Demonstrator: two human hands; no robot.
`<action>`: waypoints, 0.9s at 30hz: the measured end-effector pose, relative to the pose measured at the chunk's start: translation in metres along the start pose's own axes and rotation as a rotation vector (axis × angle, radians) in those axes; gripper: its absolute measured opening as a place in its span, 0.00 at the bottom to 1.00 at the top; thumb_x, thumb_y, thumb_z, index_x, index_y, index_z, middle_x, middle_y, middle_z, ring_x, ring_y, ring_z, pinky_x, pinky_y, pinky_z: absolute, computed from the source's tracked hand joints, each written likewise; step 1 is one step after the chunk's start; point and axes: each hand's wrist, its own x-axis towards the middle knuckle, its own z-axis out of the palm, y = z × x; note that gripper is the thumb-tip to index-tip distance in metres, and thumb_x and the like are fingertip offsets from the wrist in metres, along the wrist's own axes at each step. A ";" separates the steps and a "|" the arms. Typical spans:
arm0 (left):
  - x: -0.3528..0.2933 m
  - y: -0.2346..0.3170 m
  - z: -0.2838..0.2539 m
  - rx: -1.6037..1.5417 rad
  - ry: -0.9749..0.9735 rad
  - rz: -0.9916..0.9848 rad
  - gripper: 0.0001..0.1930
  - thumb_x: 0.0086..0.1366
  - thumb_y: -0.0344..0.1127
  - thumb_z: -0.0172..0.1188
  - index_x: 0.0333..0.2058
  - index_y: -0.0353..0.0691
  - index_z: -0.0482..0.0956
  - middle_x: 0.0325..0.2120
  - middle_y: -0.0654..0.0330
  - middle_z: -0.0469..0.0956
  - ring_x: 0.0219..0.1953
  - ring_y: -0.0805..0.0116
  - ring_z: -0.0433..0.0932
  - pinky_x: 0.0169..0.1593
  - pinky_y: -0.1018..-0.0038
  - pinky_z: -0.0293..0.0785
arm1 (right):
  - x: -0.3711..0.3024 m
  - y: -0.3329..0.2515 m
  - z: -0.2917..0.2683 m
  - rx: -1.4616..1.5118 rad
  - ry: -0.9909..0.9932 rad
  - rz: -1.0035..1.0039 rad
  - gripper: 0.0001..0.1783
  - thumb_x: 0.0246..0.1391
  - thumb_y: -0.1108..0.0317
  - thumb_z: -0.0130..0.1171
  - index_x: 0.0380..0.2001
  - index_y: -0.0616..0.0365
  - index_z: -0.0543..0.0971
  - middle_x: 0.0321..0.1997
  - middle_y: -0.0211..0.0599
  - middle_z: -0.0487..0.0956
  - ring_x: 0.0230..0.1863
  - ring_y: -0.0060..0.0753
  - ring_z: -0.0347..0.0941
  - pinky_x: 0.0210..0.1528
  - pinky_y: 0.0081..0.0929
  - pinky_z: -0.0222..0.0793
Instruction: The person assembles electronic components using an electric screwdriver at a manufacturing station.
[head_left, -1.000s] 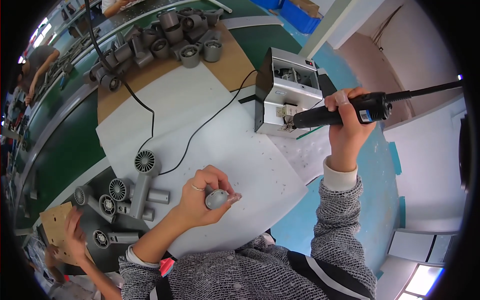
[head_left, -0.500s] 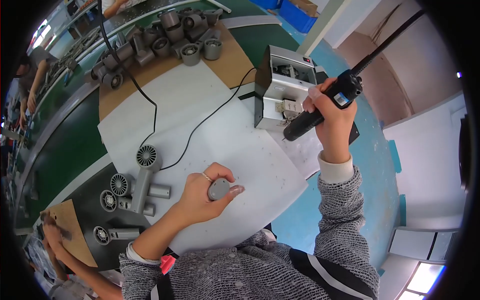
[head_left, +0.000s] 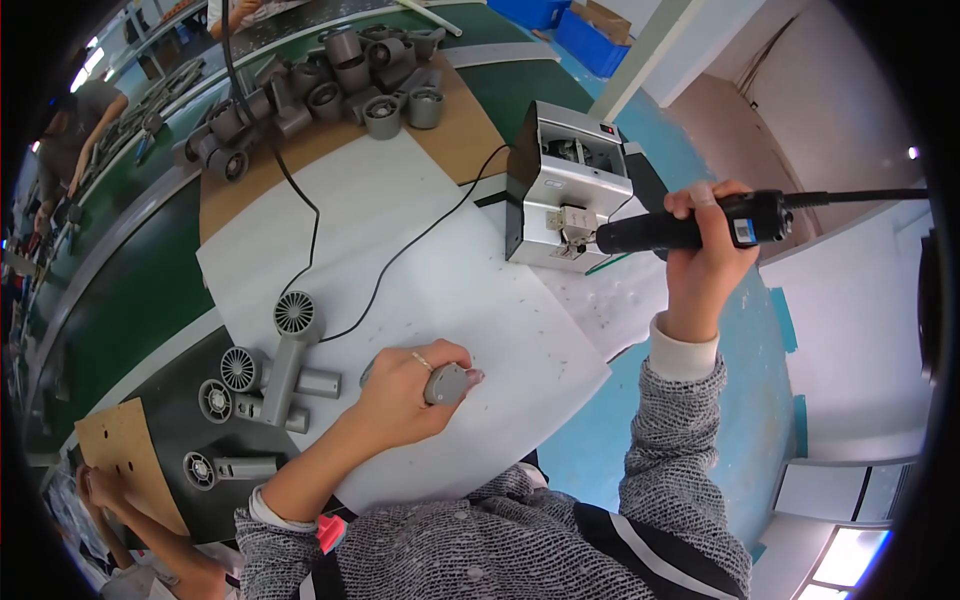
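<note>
Two full grips: left hand point(head_left: 405, 398) on a grey part point(head_left: 447, 384), right hand point(head_left: 708, 248) on a black driver point(head_left: 650, 233) which, swung carelessly, might knock the silver machine point(head_left: 548, 192) by the table's point(head_left: 170, 450) right edge.

Assembly workshop, corded screwdriver point(head_left: 655, 233), heaped grey fans point(head_left: 351, 76), green worktable point(head_left: 140, 268)

Grey handheld fan point(head_left: 446, 385), mostly hidden within the left hand point(head_left: 405, 395), rounded handle end showing, black corded electric screwdriver point(head_left: 655, 233) in the right hand point(head_left: 705, 265), nose pointing left at silver screw feeder point(head_left: 556, 186)
</note>
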 end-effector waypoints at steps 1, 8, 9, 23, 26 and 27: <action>0.001 0.000 0.000 -0.022 0.001 0.029 0.09 0.53 0.25 0.67 0.32 0.39 0.77 0.24 0.57 0.80 0.23 0.66 0.79 0.29 0.78 0.72 | 0.003 0.004 0.000 -0.043 0.018 -0.026 0.10 0.50 0.84 0.54 0.35 0.62 0.69 0.27 0.40 0.71 0.28 0.33 0.68 0.38 0.36 0.67; 0.001 -0.004 0.002 -0.041 -0.005 -0.005 0.10 0.52 0.23 0.67 0.32 0.39 0.77 0.25 0.57 0.80 0.24 0.66 0.80 0.30 0.78 0.74 | 0.004 0.017 0.008 0.015 0.014 0.026 0.11 0.47 0.85 0.58 0.32 0.63 0.70 0.27 0.40 0.74 0.26 0.32 0.70 0.36 0.33 0.70; 0.002 -0.004 0.002 -0.053 -0.001 0.000 0.10 0.52 0.22 0.67 0.32 0.39 0.77 0.24 0.58 0.80 0.24 0.67 0.80 0.30 0.78 0.74 | 0.005 0.018 0.008 0.031 0.011 0.037 0.12 0.45 0.84 0.62 0.31 0.62 0.71 0.27 0.39 0.75 0.26 0.32 0.72 0.34 0.31 0.70; 0.002 -0.005 0.001 -0.055 0.007 0.024 0.09 0.52 0.22 0.65 0.32 0.38 0.76 0.24 0.58 0.80 0.25 0.66 0.81 0.31 0.77 0.75 | 0.021 0.026 0.016 -0.101 -0.033 0.189 0.11 0.46 0.83 0.60 0.30 0.62 0.69 0.24 0.37 0.71 0.24 0.31 0.69 0.32 0.32 0.67; 0.003 -0.001 -0.001 -0.049 0.012 0.017 0.09 0.53 0.23 0.66 0.32 0.38 0.76 0.24 0.57 0.80 0.25 0.63 0.81 0.31 0.75 0.75 | 0.013 0.017 0.014 -0.055 -0.053 0.409 0.11 0.46 0.80 0.60 0.30 0.60 0.69 0.23 0.35 0.69 0.24 0.29 0.68 0.31 0.32 0.67; 0.003 0.001 0.000 -0.026 0.003 0.009 0.09 0.53 0.25 0.66 0.32 0.39 0.76 0.22 0.57 0.79 0.23 0.62 0.80 0.30 0.74 0.74 | 0.003 0.015 0.011 0.015 -0.028 0.421 0.11 0.46 0.79 0.61 0.30 0.59 0.69 0.22 0.34 0.68 0.24 0.28 0.67 0.31 0.31 0.66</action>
